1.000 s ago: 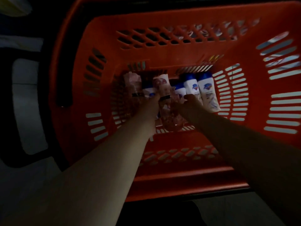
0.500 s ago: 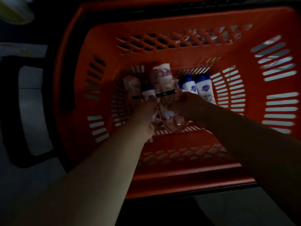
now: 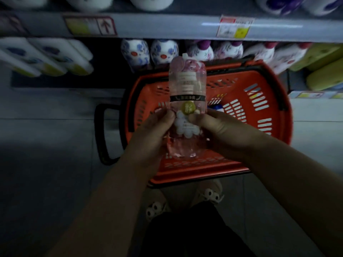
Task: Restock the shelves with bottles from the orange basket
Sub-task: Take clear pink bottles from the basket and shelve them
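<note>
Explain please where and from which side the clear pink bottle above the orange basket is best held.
Probably the lower body, below the black band, from its two opposite sides, as the left hand and right hand hold it now. The pink bottle is roughly upright, tall and rounded, so curled fingers wrap its sides well.

Tiled floor (image 3: 46,145) carrying the basket (image 3: 269,101), set just before the bottom shelf (image 3: 55,82). Bottom shelf, left to right: white packs (image 3: 46,56), blue-flowered bottles (image 3: 148,52), purple-capped bottles (image 3: 213,51), yellow packs (image 3: 323,71). Upper shelf (image 3: 167,26): front edge bears price labels (image 3: 234,26).
</note>
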